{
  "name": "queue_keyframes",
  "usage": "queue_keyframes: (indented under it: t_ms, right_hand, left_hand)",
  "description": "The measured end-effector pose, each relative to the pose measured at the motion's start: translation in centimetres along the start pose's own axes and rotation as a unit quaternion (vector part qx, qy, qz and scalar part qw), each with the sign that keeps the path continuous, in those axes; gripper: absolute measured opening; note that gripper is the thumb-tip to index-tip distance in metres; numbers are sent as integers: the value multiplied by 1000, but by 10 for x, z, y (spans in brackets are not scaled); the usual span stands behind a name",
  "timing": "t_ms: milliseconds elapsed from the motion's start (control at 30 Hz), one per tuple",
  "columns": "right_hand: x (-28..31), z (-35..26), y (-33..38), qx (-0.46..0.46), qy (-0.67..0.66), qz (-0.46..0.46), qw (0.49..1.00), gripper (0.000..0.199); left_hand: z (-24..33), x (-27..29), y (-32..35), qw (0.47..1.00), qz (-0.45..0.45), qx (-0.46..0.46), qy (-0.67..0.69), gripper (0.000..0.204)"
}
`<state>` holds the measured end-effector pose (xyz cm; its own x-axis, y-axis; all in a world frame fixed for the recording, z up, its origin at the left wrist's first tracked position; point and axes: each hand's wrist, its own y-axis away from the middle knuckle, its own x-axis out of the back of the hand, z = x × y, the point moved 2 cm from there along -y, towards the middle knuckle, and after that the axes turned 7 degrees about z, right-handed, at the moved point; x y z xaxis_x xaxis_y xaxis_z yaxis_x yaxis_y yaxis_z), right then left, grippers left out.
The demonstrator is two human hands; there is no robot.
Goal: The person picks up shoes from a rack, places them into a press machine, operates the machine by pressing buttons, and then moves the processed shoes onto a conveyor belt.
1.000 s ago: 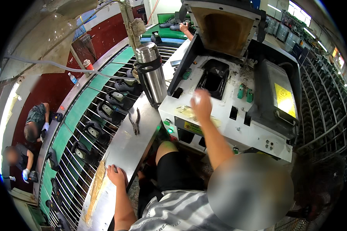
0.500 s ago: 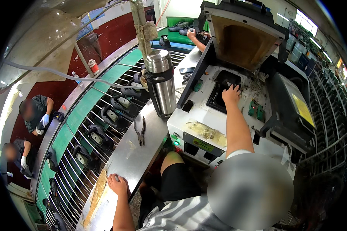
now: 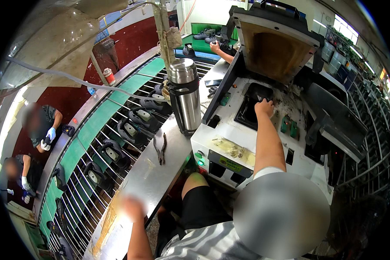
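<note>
My right hand (image 3: 264,107) reaches over the front of a white machine (image 3: 229,130), with its fingers bent down at the edge of a black recess (image 3: 247,110). Something dark lies under the fingertips; its kind is hidden. My left hand (image 3: 133,208) rests on the metal table (image 3: 149,173), smeared by blur, so its fingers cannot be read. Beyond it on the table lie dark-handled pliers (image 3: 161,149). A steel vacuum flask (image 3: 185,99) stands upright between the table and the machine.
The machine's raised lid (image 3: 275,43) towers behind the recess. A black side panel (image 3: 340,121) tilts outward on the right. Left of the table, dark shoes (image 3: 112,154) sit on a curved rod conveyor (image 3: 84,195). Two gloved co-workers stand far left; another person's hand (image 3: 215,47) is behind.
The black side panel on the right has swung outward and down. My right hand's fingers, spread before, are now more bent at the recess. My left hand has blurred in place.
</note>
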<state>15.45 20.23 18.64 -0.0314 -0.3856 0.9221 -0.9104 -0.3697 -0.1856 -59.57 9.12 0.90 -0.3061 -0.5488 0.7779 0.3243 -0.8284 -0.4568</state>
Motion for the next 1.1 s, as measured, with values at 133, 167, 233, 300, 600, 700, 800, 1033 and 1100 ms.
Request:
queue_keyframes:
  t_ms: [133, 167, 233, 300, 600, 700, 800, 1033, 1100]
  right_hand:
    - [-5, 14, -24, 44, 2, 60, 997, 27]
    - [-6, 16, -28, 38, -11, 61, 997, 24]
    - [-5, 16, -29, 25, -35, 62, 997, 19]
    - [-7, 18, -31, 29, -53, 99, 993, 17]
    - [-18, 21, -35, 34, -75, 127, 988, 19]
    - [-20, 21, -38, 20, -80, 112, 990, 20]
    - [-18, 22, -37, 25, -85, 110, 990, 22]
    - [-21, 23, -31, 56, -37, 111, 991, 23]
    - [-21, 26, -30, 64, -51, 114, 990, 24]
  left_hand:
    - [-3, -7, 1, 987, 81, -115, -74, 25]
    - [1, -4, 2, 987, 75, -120, -76, 25]
    - [10, 5, 2, 985, 51, -137, -97, 27]
    - [20, 8, 1, 998, -6, -32, -49, 22]
    - [5, 1, 5, 999, 15, -19, -31, 19]
    - [-2, 1, 6, 999, 17, -17, -32, 19]
    - [-2, 0, 5, 999, 20, -16, -31, 19]
    - [17, 17, 4, 999, -19, 26, -20, 19]
    - [17, 18, 4, 1000, -10, 9, -28, 20]
